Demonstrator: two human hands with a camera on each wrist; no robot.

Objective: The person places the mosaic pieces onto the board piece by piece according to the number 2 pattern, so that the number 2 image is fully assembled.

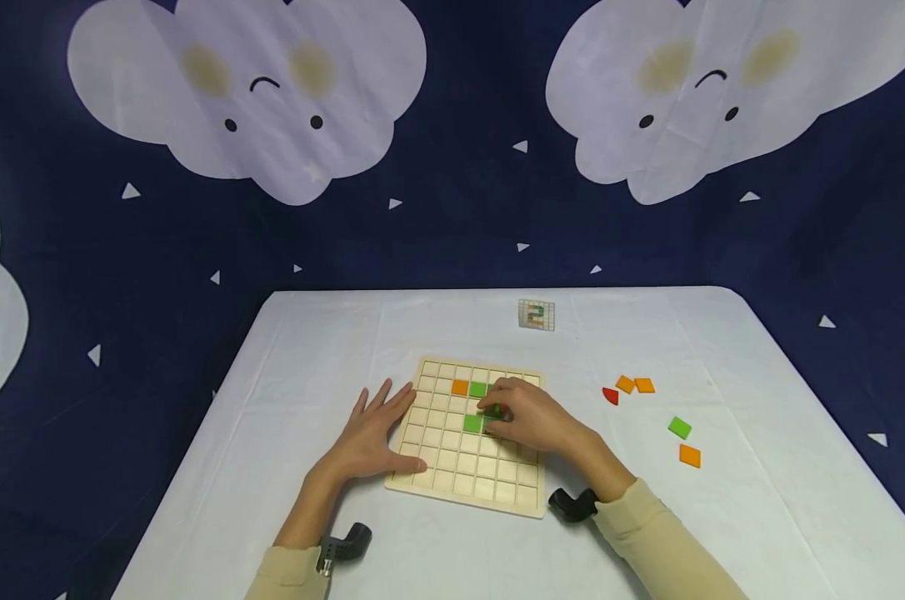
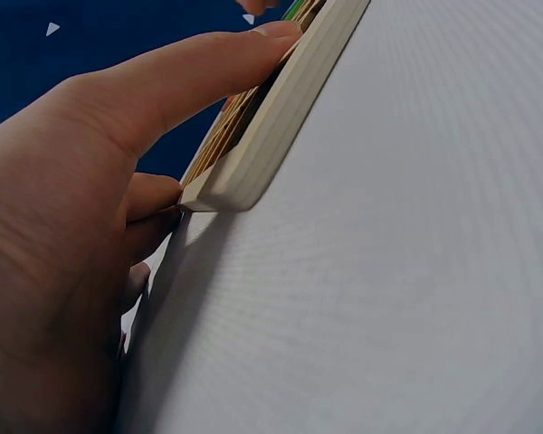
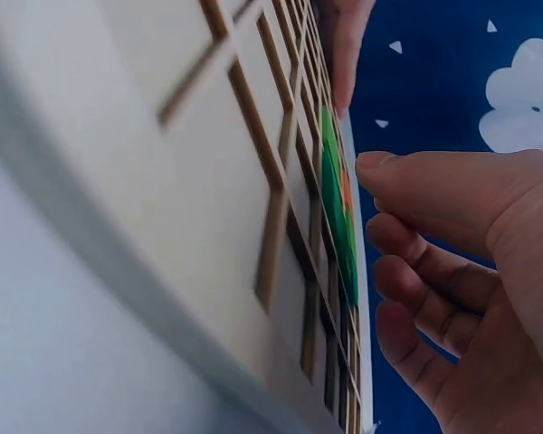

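A square wooden grid board [image 1: 463, 485] lies on the table. An orange tile [image 1: 460, 387] and a green tile [image 1: 478, 389] sit side by side in its upper squares; another green tile [image 1: 472, 423] lies lower. My left hand [image 1: 366, 442] spreads along the board's left side, its thumb [image 2: 208, 77] resting on the top near the corner. Over the green tiles is my right hand [image 1: 531, 414], fingers bent and thumb apart from the index finger. No piece shows between its fingertips [image 3: 389, 233] in the right wrist view. That hand partly covers some green tiles.
Right of the board lie a red curved-edged piece [image 1: 611, 396], a loose green tile [image 1: 679, 427] and several orange tiles [image 1: 689, 456]. A small card with a gridded coloured pattern [image 1: 537, 315] stands at the back. The white-covered table [image 1: 332, 333] meets a dark blue cloud-print curtain [image 1: 452, 242].
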